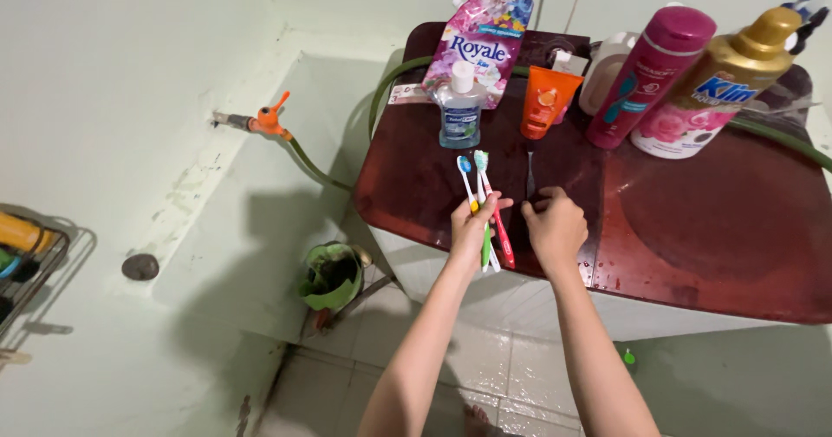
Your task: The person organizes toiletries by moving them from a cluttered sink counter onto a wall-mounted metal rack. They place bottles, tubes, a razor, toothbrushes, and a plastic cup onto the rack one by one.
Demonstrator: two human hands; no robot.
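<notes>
Red-handled toothbrushes (pixel 485 196) fan from the gripping left hand (pixel 475 227); the right hand (pixel 555 226), just beside, pinches something unclear.

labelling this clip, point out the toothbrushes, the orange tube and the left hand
toothbrushes (pixel 480 175), head view, on the upper handles
orange tube (pixel 546 99), head view, on the middle of its body
left hand (pixel 475 227), head view, on its back

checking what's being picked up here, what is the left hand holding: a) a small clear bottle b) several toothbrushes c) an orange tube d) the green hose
b: the left hand has its grip closed around a bunch of toothbrushes, their heads fanning out above the fingers over the dark red lid, while the small clear bottle and orange tube stand untouched further back.
</notes>
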